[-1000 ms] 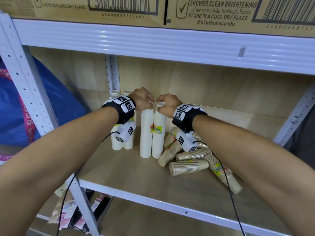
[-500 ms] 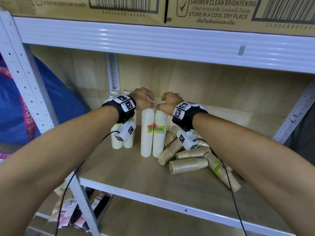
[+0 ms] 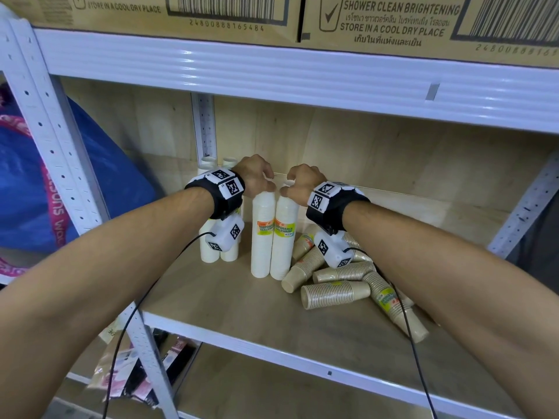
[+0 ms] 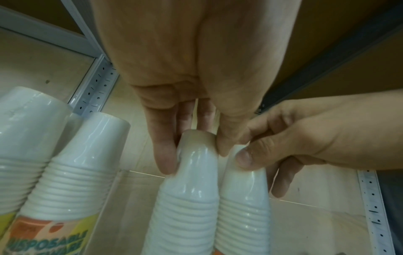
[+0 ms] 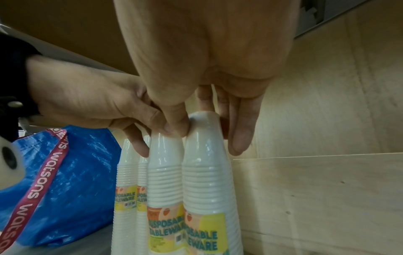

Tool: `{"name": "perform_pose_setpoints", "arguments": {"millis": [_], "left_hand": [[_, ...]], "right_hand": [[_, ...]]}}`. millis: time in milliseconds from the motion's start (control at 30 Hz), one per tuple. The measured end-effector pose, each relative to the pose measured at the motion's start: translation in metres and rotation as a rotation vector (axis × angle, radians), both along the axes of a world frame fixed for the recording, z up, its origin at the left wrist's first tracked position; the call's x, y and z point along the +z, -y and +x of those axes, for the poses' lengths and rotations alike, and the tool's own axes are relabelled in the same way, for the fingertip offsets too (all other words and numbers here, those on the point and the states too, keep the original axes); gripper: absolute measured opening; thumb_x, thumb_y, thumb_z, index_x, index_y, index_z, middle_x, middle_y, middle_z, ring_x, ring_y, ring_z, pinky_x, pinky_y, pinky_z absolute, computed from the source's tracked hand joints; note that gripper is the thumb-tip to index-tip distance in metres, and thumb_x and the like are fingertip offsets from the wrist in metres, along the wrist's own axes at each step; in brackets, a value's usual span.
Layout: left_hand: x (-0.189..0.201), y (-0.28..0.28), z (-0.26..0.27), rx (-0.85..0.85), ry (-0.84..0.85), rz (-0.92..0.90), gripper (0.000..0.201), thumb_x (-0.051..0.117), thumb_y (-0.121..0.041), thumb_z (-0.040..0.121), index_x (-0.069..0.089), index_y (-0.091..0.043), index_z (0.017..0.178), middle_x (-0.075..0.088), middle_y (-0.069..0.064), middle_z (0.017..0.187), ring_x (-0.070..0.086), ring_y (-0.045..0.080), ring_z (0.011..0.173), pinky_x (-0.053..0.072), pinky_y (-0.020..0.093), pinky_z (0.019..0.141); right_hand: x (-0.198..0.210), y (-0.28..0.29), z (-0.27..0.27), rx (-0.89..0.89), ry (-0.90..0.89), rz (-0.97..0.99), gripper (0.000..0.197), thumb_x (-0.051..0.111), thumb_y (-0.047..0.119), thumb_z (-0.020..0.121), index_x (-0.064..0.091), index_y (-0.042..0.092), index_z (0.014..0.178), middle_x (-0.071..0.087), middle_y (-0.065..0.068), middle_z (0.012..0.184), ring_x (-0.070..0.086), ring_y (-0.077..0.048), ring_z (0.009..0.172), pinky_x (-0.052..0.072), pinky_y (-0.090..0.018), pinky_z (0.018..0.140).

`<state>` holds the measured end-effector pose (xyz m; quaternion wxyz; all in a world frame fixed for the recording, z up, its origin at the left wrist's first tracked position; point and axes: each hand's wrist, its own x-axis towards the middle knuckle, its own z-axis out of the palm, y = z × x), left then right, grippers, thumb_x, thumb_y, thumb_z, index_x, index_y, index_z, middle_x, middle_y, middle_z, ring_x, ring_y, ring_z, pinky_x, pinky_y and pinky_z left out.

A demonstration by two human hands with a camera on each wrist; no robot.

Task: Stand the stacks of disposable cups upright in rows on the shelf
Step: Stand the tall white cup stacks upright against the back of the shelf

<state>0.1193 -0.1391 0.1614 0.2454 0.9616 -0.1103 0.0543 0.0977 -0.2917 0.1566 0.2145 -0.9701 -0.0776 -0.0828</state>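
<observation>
Head view: wooden shelf (image 3: 230,300) in a white metal rack; cardboard cartons (image 3: 393,22) above read "STORE IN A COOL DRY PLACE". Two white cup stacks (image 3: 273,237) stand upright, touching; brown cup stacks (image 3: 335,293) lie beside them.

Left wrist view: left hand (image 4: 185,112) pinches the left stack's top.

Right wrist view: right hand (image 5: 209,96) pinches the right stack's top. Labels read "DISPOSABLE TABLEWARE". Blue bag (image 5: 72,189), strap "watsons".
</observation>
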Motion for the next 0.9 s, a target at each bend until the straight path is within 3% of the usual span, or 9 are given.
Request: {"name": "perform_pose_setpoints", "arguments": {"millis": [67,167,333,500,633,733,900], "left_hand": [[0.002,0.001,-0.002,-0.02,-0.002,0.029,0.032,0.068,-0.023,0.087,0.067,-0.015,0.118,0.059,0.005,0.121,0.057,0.02,0.093,0.048,0.027,0.072],[0.008,0.002,-0.005,-0.047,-0.043,0.048,0.032,0.065,-0.016,0.089,0.067,-0.013,0.12,0.061,0.006,0.119,0.063,0.022,0.093,0.056,0.03,0.072],[0.018,0.001,-0.009,-0.054,-0.109,0.085,0.032,0.065,-0.012,0.088,0.068,-0.013,0.12,0.063,0.006,0.115,0.065,0.024,0.094,0.056,0.026,0.06],[0.031,-0.008,-0.012,-0.029,-0.173,0.119,0.031,0.066,-0.008,0.087,0.069,-0.014,0.117,0.062,0.004,0.111,0.066,0.026,0.098,0.06,0.033,0.077],[0.04,-0.019,-0.012,0.0,-0.209,0.131,0.031,0.068,-0.006,0.085,0.07,-0.013,0.116,0.063,0.006,0.109,0.066,0.027,0.098,0.059,0.037,0.082],[0.042,-0.034,-0.013,0.044,-0.223,0.118,0.03,0.071,-0.004,0.083,0.072,-0.012,0.111,0.065,0.01,0.11,0.066,0.031,0.101,0.059,0.043,0.083],[0.044,-0.061,-0.019,0.099,-0.234,0.103,0.028,0.071,-0.003,0.082,0.073,-0.01,0.109,0.067,0.012,0.11,0.067,0.031,0.095,0.06,0.038,0.078]], "right_hand": [[0.002,0.001,0.0,0.008,-0.003,0.002,0.042,0.067,0.028,0.083,0.059,0.012,0.122,0.055,-0.011,0.124,0.057,-0.027,0.107,0.039,-0.024,0.073],[0.004,0.0,-0.003,0.023,-0.014,0.002,0.043,0.067,0.024,0.083,0.059,0.012,0.123,0.054,-0.01,0.125,0.056,-0.026,0.107,0.04,-0.025,0.074],[0.009,-0.005,-0.007,0.039,-0.014,0.005,0.042,0.068,0.024,0.079,0.061,0.012,0.119,0.055,-0.008,0.115,0.051,-0.021,0.091,0.044,-0.025,0.074],[0.014,-0.011,-0.008,0.072,-0.008,0.007,0.04,0.071,0.026,0.076,0.064,0.01,0.113,0.06,-0.008,0.113,0.057,-0.022,0.091,0.05,-0.029,0.076],[0.021,-0.016,-0.011,0.107,-0.002,0.027,0.038,0.071,0.024,0.078,0.065,0.004,0.11,0.062,-0.012,0.108,0.061,-0.026,0.095,0.052,-0.032,0.081],[0.024,-0.026,-0.012,0.13,-0.013,0.026,0.037,0.071,0.024,0.079,0.063,0.006,0.11,0.057,-0.007,0.101,0.055,-0.022,0.087,0.049,-0.028,0.075],[0.024,-0.051,-0.012,0.19,-0.027,0.039,0.038,0.073,0.023,0.078,0.063,0.006,0.11,0.057,-0.006,0.1,0.057,-0.022,0.088,0.044,-0.024,0.069]]}}
